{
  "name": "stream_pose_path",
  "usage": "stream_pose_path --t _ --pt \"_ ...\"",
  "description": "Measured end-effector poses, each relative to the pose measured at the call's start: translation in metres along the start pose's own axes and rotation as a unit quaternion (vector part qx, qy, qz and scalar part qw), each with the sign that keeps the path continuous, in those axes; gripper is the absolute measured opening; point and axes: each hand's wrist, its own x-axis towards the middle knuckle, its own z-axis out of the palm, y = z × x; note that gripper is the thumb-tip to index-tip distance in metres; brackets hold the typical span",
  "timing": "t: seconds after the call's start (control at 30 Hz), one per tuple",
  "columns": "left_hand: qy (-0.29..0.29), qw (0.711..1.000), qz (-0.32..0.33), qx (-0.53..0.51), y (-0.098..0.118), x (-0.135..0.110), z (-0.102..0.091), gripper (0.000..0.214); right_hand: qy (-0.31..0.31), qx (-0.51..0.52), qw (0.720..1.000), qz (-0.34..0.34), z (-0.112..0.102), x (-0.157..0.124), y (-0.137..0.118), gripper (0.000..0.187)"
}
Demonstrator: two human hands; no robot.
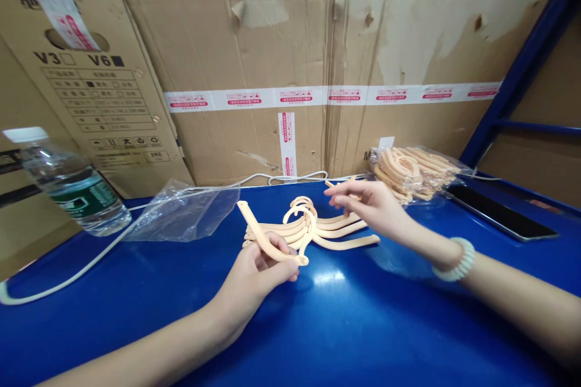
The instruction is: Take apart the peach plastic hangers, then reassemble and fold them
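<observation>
My left hand (267,275) is closed around a beige clothes hanger (258,233), whose curved arm slants up and to the left past my fingers. Just behind it, several more beige hangers (340,231) lie in a loose stack on the blue table, their arms spread to both sides and hooks curling up in the middle. My right hand (363,202) hovers over the right side of that stack, fingers stretched out and nothing plainly held. A thin beige piece (333,184) shows just past its fingertips. A pale coiled band circles the right wrist.
Clear bags of beige hangers (417,169) lie at the back right, beside a black phone (502,213). An empty plastic bag (181,211) and a water bottle (75,187) are on the left. A white cable (82,275) crosses the blue table (345,326). Cardboard (254,42) stands behind.
</observation>
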Motion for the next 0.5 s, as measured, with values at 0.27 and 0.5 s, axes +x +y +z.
stream_pose_path --t 0.27,0.5 --pt "0.029 0.997 -0.053 -0.045 0.014 -0.004 0.008 0.025 -0.143 -0.328 0.921 -0.153 -0.046 0.022 0.070 0.034" --pt "0.012 0.995 -0.045 -0.086 0.013 -0.003 0.006 0.022 -0.123 -0.235 0.954 -0.140 -0.031 0.023 0.064 0.019"
